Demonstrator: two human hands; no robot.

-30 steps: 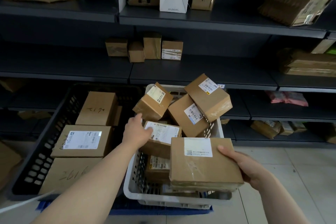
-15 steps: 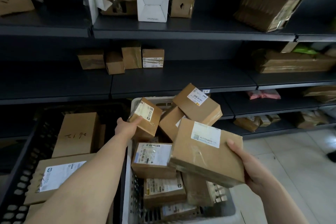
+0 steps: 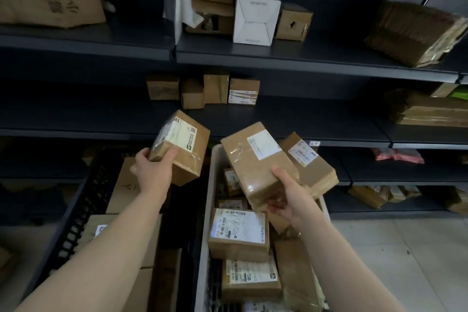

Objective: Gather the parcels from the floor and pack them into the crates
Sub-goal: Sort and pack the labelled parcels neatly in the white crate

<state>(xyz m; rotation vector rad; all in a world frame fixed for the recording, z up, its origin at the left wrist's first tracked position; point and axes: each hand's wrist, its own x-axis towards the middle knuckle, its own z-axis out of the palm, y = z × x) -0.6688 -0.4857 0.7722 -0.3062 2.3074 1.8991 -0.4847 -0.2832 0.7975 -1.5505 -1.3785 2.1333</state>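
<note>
Worn on the head, aimed forward and down, wide-angle. Facing dark shelves [image 3: 278,121], filling the upper half, with edges sloping down to the right. Close above a black crate [image 3: 76,223] and white crate [image 3: 202,248], both cropped by the bottom edge. At arm's length from left hand [image 3: 152,172] and right hand [image 3: 291,200], mid-frame, gripping left parcel [image 3: 182,149] and right parcel [image 3: 258,162]. A slice of floor [image 3: 392,261] at lower right. One view only.

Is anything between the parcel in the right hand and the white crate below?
Nothing covers the white crate, but parcels fill it: a labelled box lies below the flat parcel in the right hand, and a tilted box leans right behind it.
</note>
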